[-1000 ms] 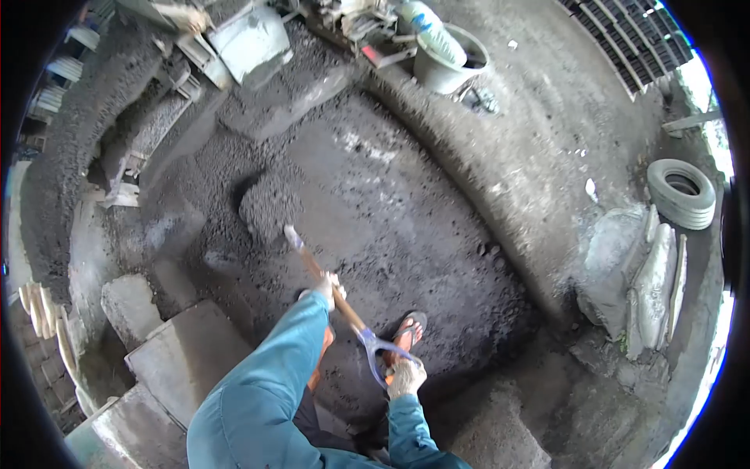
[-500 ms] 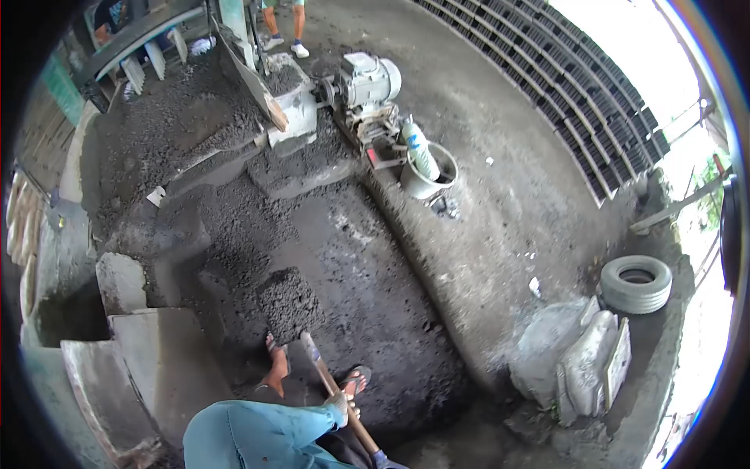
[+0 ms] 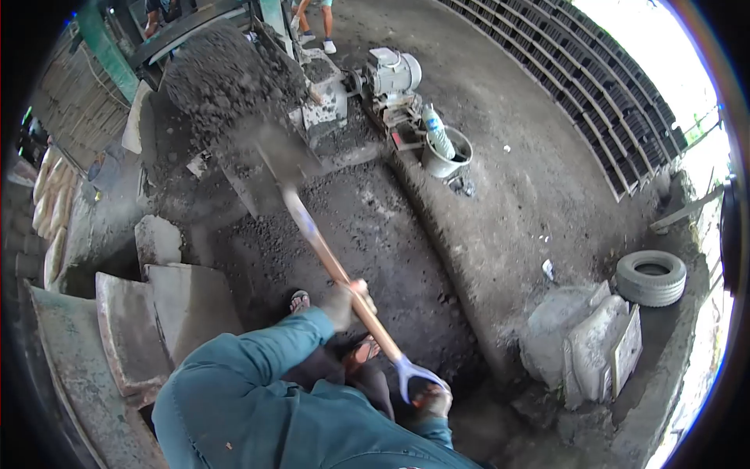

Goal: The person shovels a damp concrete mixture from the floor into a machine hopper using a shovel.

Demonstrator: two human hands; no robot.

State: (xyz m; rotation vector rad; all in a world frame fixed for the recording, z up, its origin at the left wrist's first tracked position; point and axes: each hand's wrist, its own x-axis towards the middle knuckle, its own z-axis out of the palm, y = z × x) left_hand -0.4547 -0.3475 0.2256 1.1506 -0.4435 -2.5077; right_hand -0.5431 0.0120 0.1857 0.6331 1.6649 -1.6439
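Note:
My left hand (image 3: 349,305) is wrapped round the middle of the wooden shaft of a shovel (image 3: 322,248). Lower right, my right hand (image 3: 433,400) grips the purple D-shaped handle at the shovel's end. The blade, blurred, points away from me at the upper left. Just beyond it a mass of dark, damp granular material (image 3: 226,78) is in the air, spread in loose clumps and apart from most of the blade. Both my feet, in sandals, are on the dark floor below the shaft.
A motor (image 3: 393,72) stands beyond a low ledge, near a bucket (image 3: 447,162) holding a bottle. A tire (image 3: 651,277) and filled sacks (image 3: 590,352) lie right. Concrete slabs (image 3: 191,301) stand left. Stacked blocks (image 3: 601,94) line the back right. Another person's legs (image 3: 326,23) show at the top.
The shovel has swung forward and up from near my feet, and its load has left the blade toward the upper left. My arms are extended further, and my right hand has come into view.

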